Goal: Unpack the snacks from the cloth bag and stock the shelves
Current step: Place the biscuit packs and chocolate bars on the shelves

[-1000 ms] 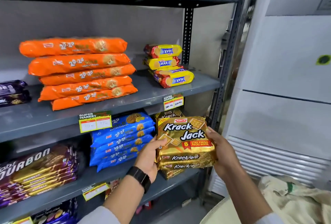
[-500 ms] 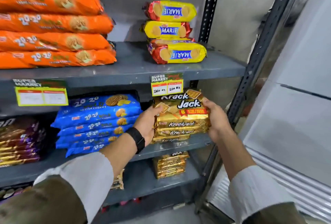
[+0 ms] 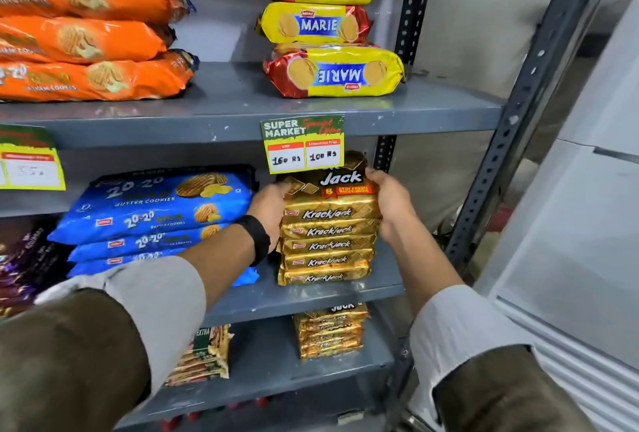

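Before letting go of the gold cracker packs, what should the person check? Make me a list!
1. Both hands holding the stack: left hand and right hand grip the cracker packs at each side. Ok.
2. Stack resting on the middle shelf: bottom pack seems to touch it. Ok.
3. Stack straight: packs lie level, edges roughly lined up. Ok.
4. Room beside the blue cookie packs: the left hand sits between them. Ok.
5. Top clear of the price tag: the tag hides the top pack's upper edge. Cannot tell.
6. Pushed back far enough: depth hidden. Cannot tell.

Olive sleeves [image 3: 69,355], grey cuffs [image 3: 162,293] (black wristband [image 3: 257,238])
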The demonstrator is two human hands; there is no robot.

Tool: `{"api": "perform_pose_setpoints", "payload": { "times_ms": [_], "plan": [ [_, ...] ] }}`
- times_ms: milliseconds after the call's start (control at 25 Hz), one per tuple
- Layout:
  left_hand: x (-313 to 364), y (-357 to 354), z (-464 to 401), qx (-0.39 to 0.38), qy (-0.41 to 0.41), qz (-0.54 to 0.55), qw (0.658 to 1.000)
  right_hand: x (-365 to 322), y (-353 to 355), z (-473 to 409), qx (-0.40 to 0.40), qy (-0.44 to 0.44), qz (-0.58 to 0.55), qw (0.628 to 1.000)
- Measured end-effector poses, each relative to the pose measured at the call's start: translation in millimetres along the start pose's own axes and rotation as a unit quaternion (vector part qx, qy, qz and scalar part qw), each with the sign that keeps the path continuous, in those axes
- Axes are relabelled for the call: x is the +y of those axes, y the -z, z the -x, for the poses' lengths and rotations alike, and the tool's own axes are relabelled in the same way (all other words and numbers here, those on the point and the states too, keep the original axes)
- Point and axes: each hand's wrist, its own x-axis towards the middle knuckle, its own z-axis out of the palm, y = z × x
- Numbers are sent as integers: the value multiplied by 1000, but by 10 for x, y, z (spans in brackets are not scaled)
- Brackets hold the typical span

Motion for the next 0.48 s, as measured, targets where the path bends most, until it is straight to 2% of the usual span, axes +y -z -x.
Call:
{"api": "perform_pose_setpoints", "payload": {
  "times_ms": [160, 280, 480],
  "plan": [
    [-50, 46, -121, -22, 7, -46, 999, 27, -29, 73, 3, 2, 11, 1000],
    [1, 44, -51, -9, 9, -64, 998, -120, -26, 241, 7, 3, 22, 1000],
    [114, 252, 909, -33, 24, -136, 990, -226, 93, 970, 145, 115, 96, 978]
  ]
}}
